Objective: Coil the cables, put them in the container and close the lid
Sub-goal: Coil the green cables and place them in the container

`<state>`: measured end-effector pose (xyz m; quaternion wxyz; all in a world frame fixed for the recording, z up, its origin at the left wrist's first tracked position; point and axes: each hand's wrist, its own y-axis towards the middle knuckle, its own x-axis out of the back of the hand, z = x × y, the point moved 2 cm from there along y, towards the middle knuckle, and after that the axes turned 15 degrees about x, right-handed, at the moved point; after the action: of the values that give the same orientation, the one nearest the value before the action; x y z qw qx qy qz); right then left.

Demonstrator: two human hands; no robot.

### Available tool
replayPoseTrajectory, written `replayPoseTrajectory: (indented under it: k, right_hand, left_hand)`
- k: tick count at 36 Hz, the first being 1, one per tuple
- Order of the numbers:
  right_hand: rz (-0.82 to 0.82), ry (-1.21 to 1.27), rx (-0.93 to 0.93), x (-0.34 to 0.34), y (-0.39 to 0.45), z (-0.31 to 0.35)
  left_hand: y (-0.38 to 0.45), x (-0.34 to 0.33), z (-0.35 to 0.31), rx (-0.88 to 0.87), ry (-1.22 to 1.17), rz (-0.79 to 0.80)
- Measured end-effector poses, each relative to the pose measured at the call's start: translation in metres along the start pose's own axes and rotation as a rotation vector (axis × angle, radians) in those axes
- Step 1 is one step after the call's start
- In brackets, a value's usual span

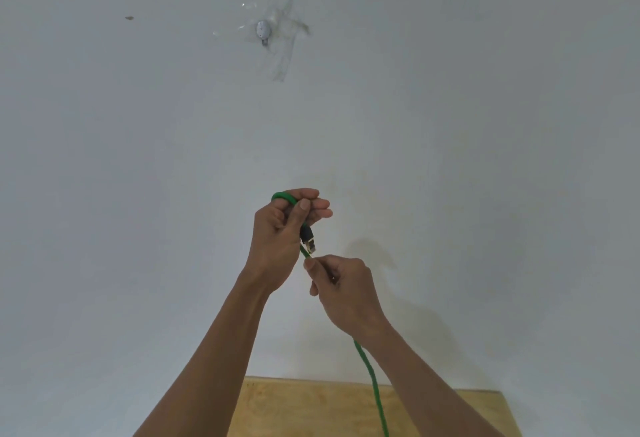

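1. Clearly the green cable (372,381) is the thing in hand: it sits at the centre of the frame, held up in front of a pale wall (138,159), with its free length dropping to the lower edge of the frame past the wooden surface (311,409).
2. Left hand (280,228), just above centre: its fingers (317,209) are curled round a small green loop that shows over the top of the fist, and the thumb presses across it. The plug (308,239), black with a metallic tip, hangs out just below this hand.
3. Right hand (346,291), just below and to the right of the left: it pinches the cable between thumb and forefinger right under the plug, the other fingers folded in.
4. Handling, as I judge it: the cable looks light and limp enough to bend into a tight loop, yet springy, so loops would likely open if the grip slackens. The round jacket may slide through a loose pinch.
5. Best hold seems to be on the jacket, not the plug, whose clip looks breakable.
6. No container or lid is in view.
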<state>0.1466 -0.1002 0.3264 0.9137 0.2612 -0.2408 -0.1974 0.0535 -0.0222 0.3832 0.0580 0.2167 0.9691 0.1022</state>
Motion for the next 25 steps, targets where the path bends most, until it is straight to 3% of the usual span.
replayPoseTrajectory:
  k: [7,14,21,25]
  right_hand:
    - [0.027,-0.123,-0.012,0.013,0.0,0.005]
    - [0.268,-0.467,0.164,0.05,0.019,0.014]
    - [0.225,-0.13,0.3,0.071,0.047,0.012]
    - [0.19,0.049,0.315,0.078,0.06,0.016]
  left_hand:
    - [-0.005,0.002,0.008,0.024,0.149,0.051]
    - [-0.005,0.009,0.024,0.105,0.477,0.167]
    - [-0.019,-0.002,0.023,0.321,0.37,0.411]
    - [-0.027,-0.014,0.023,0.458,0.135,0.496]
